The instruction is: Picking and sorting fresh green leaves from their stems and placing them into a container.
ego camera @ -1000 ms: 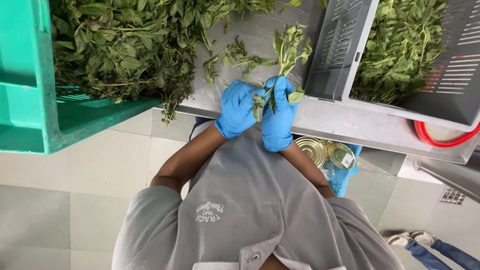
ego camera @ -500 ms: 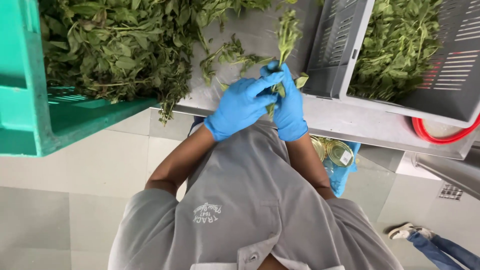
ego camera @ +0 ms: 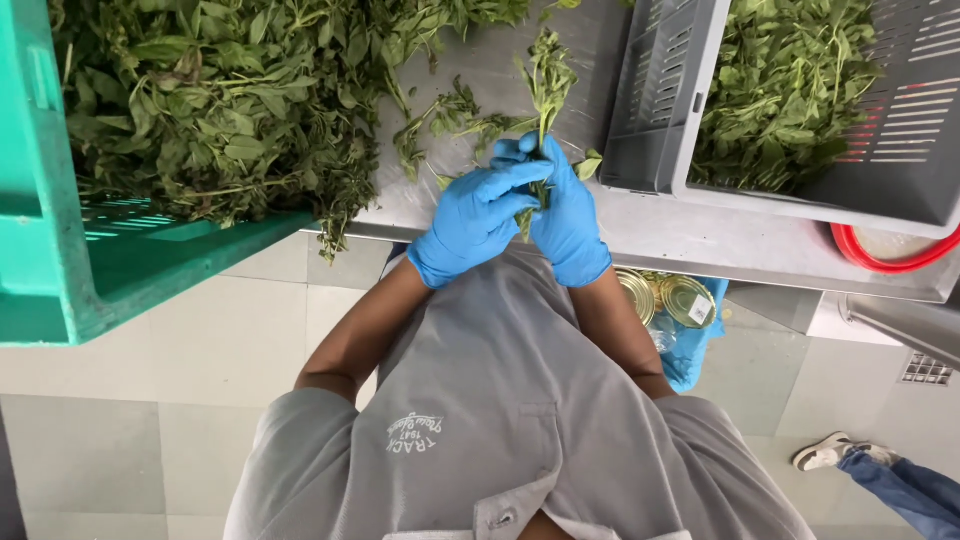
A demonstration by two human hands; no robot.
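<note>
My right hand [ego camera: 568, 222] is closed around the lower stem of a leafy herb sprig [ego camera: 549, 82], which now stands more upright than it did a second ago, its top rising past my fingertips over the steel surface [ego camera: 700, 232]. My left hand [ego camera: 472, 222] has come across from the wrist side, and its fingers [ego camera: 520, 178] now lie curled over the stem just below the leaves, touching my right hand; a moment back they sat lower and more open. I judge the stripping is mid-stroke. The loose herb pile [ego camera: 230, 110] lies beyond my left fingers, the grey crate of leaves [ego camera: 660, 110] beyond my right.
</note>
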